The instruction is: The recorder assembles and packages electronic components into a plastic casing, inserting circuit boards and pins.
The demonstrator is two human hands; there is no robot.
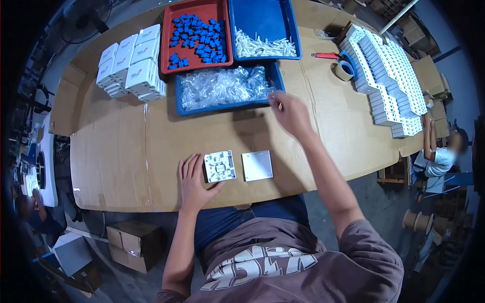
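My left hand (193, 183) lies on the cardboard-covered table with thumb and fingers spread, beside a small square box part (220, 166) with a grey-and-white patterned inside. Just right of that part lies a plain white square lid-like piece (257, 165). My right hand (292, 115) is raised over the front right corner of a shallow blue tray (227, 109) full of clear plastic bags (222, 87). Its fingers are pinched together; what they hold, if anything, is too small to make out.
Behind stand a red tray (174, 46) of blue plastic pieces and a blue tray (262, 20) of white plastic pieces. White boxes (144, 76) are stacked at left, many more (386, 76) at right. Tape (345, 69) and a red-handled tool (326, 55) lie near these. Another person (439, 156) works at far right.
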